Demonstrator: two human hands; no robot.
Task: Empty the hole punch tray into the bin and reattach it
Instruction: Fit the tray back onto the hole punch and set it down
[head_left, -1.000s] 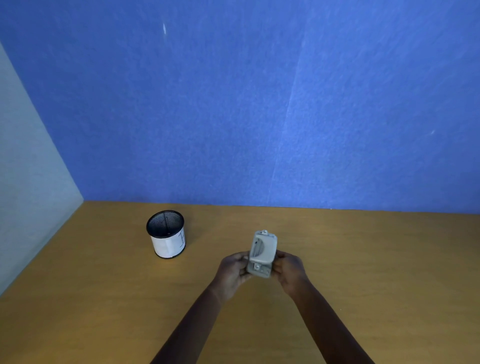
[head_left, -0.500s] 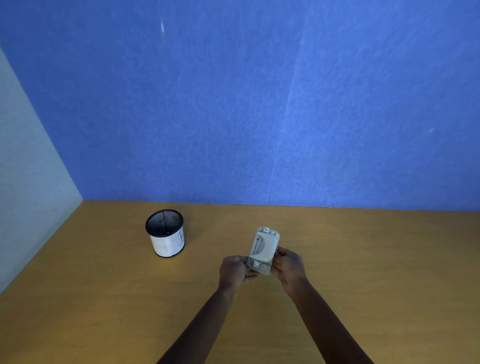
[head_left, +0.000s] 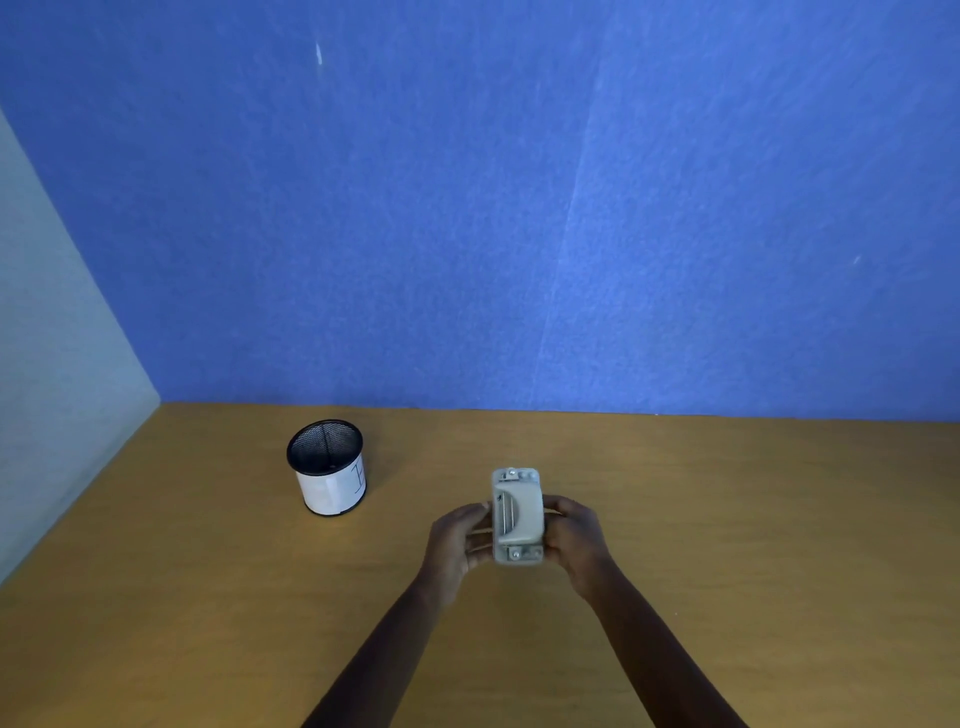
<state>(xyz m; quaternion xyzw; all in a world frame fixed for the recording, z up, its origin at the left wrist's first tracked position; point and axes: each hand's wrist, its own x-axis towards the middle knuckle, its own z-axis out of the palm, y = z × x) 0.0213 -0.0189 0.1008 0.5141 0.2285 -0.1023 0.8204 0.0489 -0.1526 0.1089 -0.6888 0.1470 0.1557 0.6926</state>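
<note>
Both hands hold the grey hole punch (head_left: 517, 517) above the tabletop (head_left: 727, 545), the left hand (head_left: 454, 545) gripping its left side and the right hand (head_left: 576, 538) its right. Farther back to the left, well apart, stands the black mesh bin (head_left: 327, 467) wrapped in white paper; its contents cannot be made out.

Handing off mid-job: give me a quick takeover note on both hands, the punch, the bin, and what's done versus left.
Left hand: grips the left side of the hole punch.
Right hand: grips its right side.
The punch is held above the wooden table, one broad face toward the camera.
Bin: upright on the table, off to the left, apart from the hands.
Done: punch picked up. Whether the tray is detached or emptied cannot be told.
Left: emptying over the bin, reattaching.
</note>
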